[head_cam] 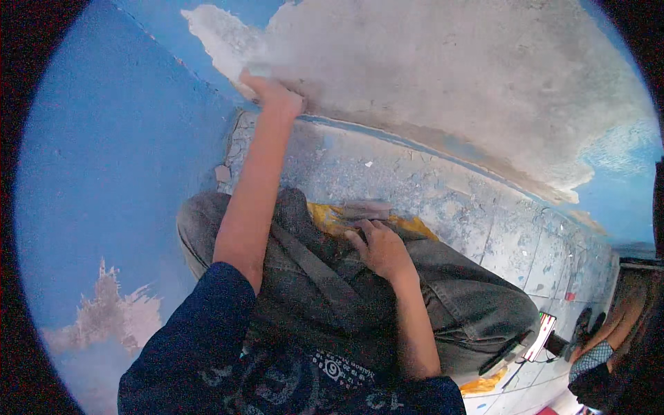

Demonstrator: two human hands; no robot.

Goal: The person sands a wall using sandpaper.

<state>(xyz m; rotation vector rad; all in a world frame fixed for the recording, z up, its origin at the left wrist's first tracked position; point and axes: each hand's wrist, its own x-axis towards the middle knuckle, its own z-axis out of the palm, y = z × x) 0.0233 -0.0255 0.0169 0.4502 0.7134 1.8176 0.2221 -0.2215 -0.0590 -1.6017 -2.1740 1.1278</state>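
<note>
A wall with blue paint (124, 129) has a large bare grey plaster patch (441, 78). My left hand (275, 96) is pressed near the patch's lower left edge, close to the corner; a blurred pale thing at its fingertips is too unclear to name, and I cannot tell whether the hand grips it. My right hand (383, 249) rests over my lap with bent fingers, beside a greyish flat piece (367, 209) lying on yellow material (327, 217). Whether its fingers touch that piece is unclear.
I sit cross-legged on a paint-spattered tiled floor (415, 192). A small loose chunk (223, 174) lies by the left wall. A device with a lit screen (540, 334) and a cable lies beside my right knee. Another person's legs (612, 332) are at the far right.
</note>
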